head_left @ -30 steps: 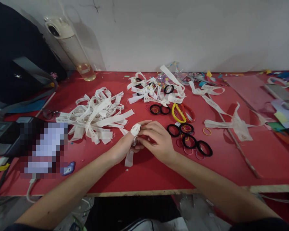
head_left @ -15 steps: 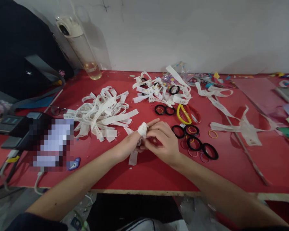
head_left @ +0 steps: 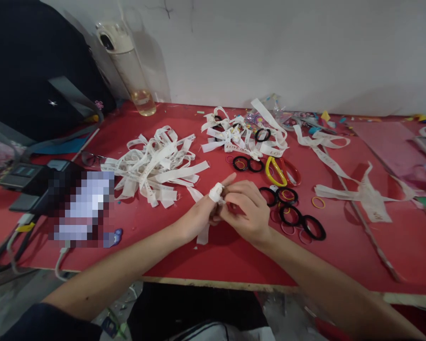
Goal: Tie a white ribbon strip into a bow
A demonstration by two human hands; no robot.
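Note:
Near the table's front, my left hand (head_left: 199,218) is closed on a white ribbon (head_left: 216,192), which is bunched up around its thumb or finger. A tail of this ribbon hangs below the hand. My right hand (head_left: 247,210) pinches the ribbon from the other side, its fingertips against the bunched part. Left of the hands lies a heap of loose printed ribbons (head_left: 156,166). Several black hair ties (head_left: 290,215) and small coloured elastics (head_left: 318,202) lie just right of my right hand. Scissors with yellow and red handles (head_left: 276,171) lie behind them.
Ribbon bows with black ties (head_left: 234,135) lie at the back. More loose ribbon (head_left: 374,201) is on the right. A bottle (head_left: 131,71) leans against the wall. A phone (head_left: 83,206), cabled black devices (head_left: 39,184) and a dark bag (head_left: 39,61) stand at left.
The whole view has shifted slightly, so things appear a little further right. Both hands stay together at the ribbon, with only slight finger movement.

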